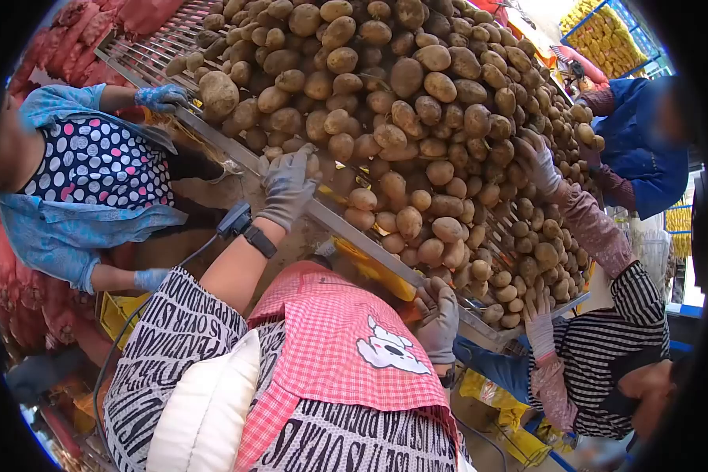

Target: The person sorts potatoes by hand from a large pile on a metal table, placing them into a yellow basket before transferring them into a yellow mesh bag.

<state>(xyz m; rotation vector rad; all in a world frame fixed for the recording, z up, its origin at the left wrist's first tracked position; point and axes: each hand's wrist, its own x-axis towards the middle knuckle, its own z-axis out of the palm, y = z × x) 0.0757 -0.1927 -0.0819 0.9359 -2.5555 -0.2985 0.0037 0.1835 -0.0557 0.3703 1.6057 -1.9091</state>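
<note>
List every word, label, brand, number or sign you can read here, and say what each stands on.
"IS OVER": left sleeve of the camera wearer's patterned shirt.
"IS OVER": same shirt, below the pink checked apron.
Too creased or blurred to read surely: the shirt's other lettering; any print on the yellow plastic at lower right.
</note>
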